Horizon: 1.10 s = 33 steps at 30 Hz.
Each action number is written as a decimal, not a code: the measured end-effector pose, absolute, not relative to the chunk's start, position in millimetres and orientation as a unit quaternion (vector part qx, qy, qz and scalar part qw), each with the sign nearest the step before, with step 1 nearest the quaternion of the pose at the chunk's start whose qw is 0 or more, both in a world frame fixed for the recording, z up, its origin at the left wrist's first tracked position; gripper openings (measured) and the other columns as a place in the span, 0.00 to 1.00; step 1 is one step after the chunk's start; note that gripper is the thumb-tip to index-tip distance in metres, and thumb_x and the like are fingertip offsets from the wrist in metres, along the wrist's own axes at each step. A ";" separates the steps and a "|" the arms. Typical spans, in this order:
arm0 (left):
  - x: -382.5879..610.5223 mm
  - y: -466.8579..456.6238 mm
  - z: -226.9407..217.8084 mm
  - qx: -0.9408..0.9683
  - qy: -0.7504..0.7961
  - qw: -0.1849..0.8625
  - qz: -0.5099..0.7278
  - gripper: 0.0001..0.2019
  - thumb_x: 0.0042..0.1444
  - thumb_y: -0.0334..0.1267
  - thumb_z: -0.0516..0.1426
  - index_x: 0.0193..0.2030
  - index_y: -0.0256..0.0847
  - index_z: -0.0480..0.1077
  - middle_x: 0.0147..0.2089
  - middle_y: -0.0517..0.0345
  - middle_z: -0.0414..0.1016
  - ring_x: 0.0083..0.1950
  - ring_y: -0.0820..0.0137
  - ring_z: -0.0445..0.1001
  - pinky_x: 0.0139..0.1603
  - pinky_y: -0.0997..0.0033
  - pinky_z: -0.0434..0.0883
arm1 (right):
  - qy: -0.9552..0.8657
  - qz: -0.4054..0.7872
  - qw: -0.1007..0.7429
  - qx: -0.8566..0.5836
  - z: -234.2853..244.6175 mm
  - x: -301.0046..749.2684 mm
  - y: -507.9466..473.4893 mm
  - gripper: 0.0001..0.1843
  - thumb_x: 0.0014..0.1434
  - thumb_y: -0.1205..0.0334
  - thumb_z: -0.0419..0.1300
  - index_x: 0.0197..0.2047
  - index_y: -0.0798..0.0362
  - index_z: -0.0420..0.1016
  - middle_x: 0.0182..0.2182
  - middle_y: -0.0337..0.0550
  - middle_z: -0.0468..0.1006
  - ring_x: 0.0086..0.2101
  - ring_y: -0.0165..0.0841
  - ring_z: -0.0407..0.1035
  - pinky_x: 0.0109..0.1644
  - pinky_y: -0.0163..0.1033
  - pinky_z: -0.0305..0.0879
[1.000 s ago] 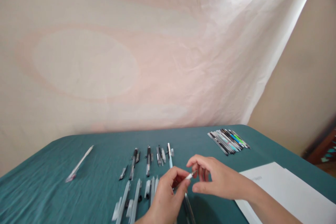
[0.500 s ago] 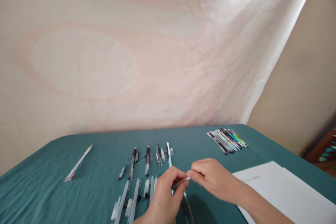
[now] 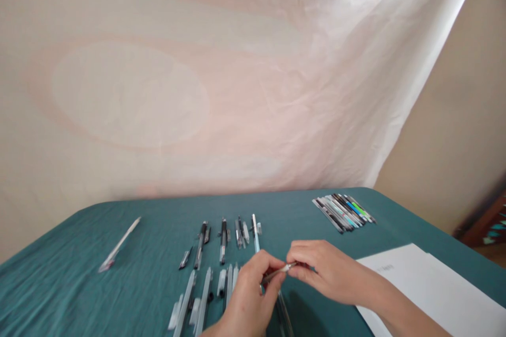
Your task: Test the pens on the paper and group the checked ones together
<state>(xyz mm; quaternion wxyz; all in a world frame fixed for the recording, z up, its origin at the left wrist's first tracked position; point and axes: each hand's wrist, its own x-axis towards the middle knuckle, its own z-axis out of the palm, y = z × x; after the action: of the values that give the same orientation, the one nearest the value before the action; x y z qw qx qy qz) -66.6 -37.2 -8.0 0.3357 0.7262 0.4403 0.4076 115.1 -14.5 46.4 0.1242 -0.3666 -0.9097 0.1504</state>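
Observation:
My left hand (image 3: 251, 295) pinches a slim pen (image 3: 272, 275) between thumb and fingers, above the near part of the table. The pen has a pale section near its end and lies slanted up toward the right. At that end my right hand (image 3: 324, 271) is closed, thumb and forefinger gripping the tip; a small dark part shows between them. The rest of the pen is hidden in both hands. Under my left hand, clear pen barrels (image 3: 203, 300) with caps lie side by side, partly covered by it.
A row of dark pens and parts (image 3: 223, 242) lies beyond the hands, with a light blue pen (image 3: 255, 234) at its right. Many pens (image 3: 346, 213) sit together at the back right. White paper (image 3: 430, 289) lies at right, a wrapped pen (image 3: 118, 247) at left, on a green cloth (image 3: 59, 274).
My right hand's fingers have shifted slightly at the pen's end, so more of its pale section and a dark part now show. My left hand keeps its hold.

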 end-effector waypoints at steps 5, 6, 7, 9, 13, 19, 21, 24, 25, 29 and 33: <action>-67.2 -35.4 -10.5 0.768 0.402 0.301 0.397 0.06 0.56 0.34 0.51 0.34 0.38 0.69 0.31 0.57 0.67 0.32 0.72 0.67 0.32 0.76 0.63 | -0.921 0.134 0.099 -0.353 41.4 118.1 -12.1 0.19 0.63 0.57 0.45 0.26 0.55 0.69 0.24 0.38 0.70 0.27 0.27 0.63 0.32 0.31 0.54; -67.1 -35.1 -11.0 0.774 0.395 0.297 0.396 0.06 0.56 0.33 0.51 0.34 0.38 0.69 0.31 0.57 0.67 0.32 0.72 0.67 0.32 0.76 0.63 | -0.920 0.138 0.097 -0.353 41.5 118.8 -12.4 0.19 0.63 0.58 0.45 0.25 0.55 0.69 0.24 0.38 0.70 0.27 0.27 0.63 0.32 0.31 0.54; -66.9 -34.9 -11.3 0.777 0.392 0.292 0.395 0.06 0.56 0.33 0.51 0.35 0.39 0.69 0.31 0.57 0.67 0.32 0.72 0.67 0.32 0.76 0.63 | -0.918 0.145 0.097 -0.357 42.1 119.4 -13.0 0.18 0.63 0.58 0.46 0.26 0.55 0.69 0.24 0.38 0.70 0.27 0.28 0.63 0.32 0.31 0.54; -66.5 -35.3 -11.5 0.779 0.394 0.287 0.394 0.06 0.56 0.33 0.51 0.34 0.39 0.69 0.31 0.57 0.68 0.32 0.72 0.67 0.33 0.76 0.63 | -0.907 0.163 0.109 -0.374 44.8 120.5 -14.9 0.12 0.61 0.59 0.49 0.31 0.54 0.70 0.27 0.38 0.72 0.29 0.28 0.64 0.33 0.31 0.55; -66.0 -37.3 -10.2 0.778 0.405 0.285 0.387 0.06 0.56 0.32 0.51 0.33 0.40 0.68 0.32 0.56 0.68 0.32 0.71 0.67 0.33 0.76 0.63 | -0.887 0.188 0.136 -0.400 49.8 121.4 -18.1 0.06 0.55 0.60 0.56 0.36 0.52 0.67 0.32 0.37 0.72 0.31 0.29 0.65 0.34 0.31 0.56; -65.5 -37.9 -10.1 0.772 0.410 0.290 0.389 0.06 0.57 0.32 0.50 0.35 0.40 0.68 0.32 0.57 0.68 0.32 0.71 0.67 0.34 0.76 0.63 | -0.895 0.164 0.121 -0.396 43.1 118.0 -13.7 0.13 0.61 0.57 0.49 0.30 0.54 0.69 0.28 0.39 0.72 0.29 0.29 0.65 0.32 0.31 0.55; -64.8 -37.4 -10.0 0.762 0.423 0.296 0.391 0.06 0.56 0.33 0.50 0.33 0.40 0.69 0.31 0.57 0.68 0.32 0.71 0.67 0.33 0.76 0.63 | -0.895 0.160 0.118 -0.400 40.8 117.3 -12.2 0.15 0.62 0.58 0.47 0.29 0.54 0.69 0.27 0.39 0.72 0.29 0.29 0.65 0.32 0.31 0.55; -63.5 -36.6 -9.7 0.747 0.433 0.312 0.396 0.06 0.56 0.33 0.51 0.33 0.40 0.69 0.31 0.58 0.69 0.32 0.71 0.67 0.34 0.76 0.63 | -0.890 0.170 0.127 -0.404 41.5 118.2 -12.7 0.10 0.60 0.57 0.51 0.34 0.54 0.69 0.30 0.39 0.72 0.30 0.29 0.65 0.33 0.31 0.55; -63.1 -36.4 -9.6 0.745 0.434 0.316 0.397 0.06 0.56 0.33 0.51 0.33 0.40 0.69 0.32 0.58 0.70 0.33 0.71 0.68 0.34 0.76 0.63 | -0.890 0.171 0.131 -0.403 42.4 118.8 -13.2 0.09 0.58 0.57 0.53 0.35 0.54 0.68 0.31 0.39 0.72 0.30 0.29 0.65 0.33 0.31 0.56; -62.7 -35.8 -8.5 0.744 0.440 0.326 0.382 0.07 0.57 0.35 0.50 0.33 0.40 0.68 0.31 0.58 0.70 0.32 0.71 0.68 0.33 0.76 0.63 | -0.911 0.145 0.120 -0.367 44.3 120.4 -13.2 0.10 0.60 0.59 0.51 0.34 0.54 0.70 0.31 0.40 0.72 0.31 0.29 0.65 0.34 0.31 0.56; -63.0 -36.1 -5.5 0.756 0.440 0.320 0.363 0.08 0.57 0.36 0.50 0.32 0.40 0.69 0.30 0.59 0.70 0.31 0.71 0.68 0.33 0.75 0.62 | -0.932 0.108 0.093 -0.334 42.5 120.6 -10.6 0.18 0.63 0.57 0.46 0.31 0.55 0.72 0.27 0.41 0.72 0.31 0.30 0.65 0.35 0.32 0.55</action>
<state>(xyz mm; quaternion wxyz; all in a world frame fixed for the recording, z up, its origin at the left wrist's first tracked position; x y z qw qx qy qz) -63.0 -36.1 -5.5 0.3199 0.7563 0.4401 0.3633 120.6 -10.6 42.5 0.0929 -0.3345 -0.9316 0.1077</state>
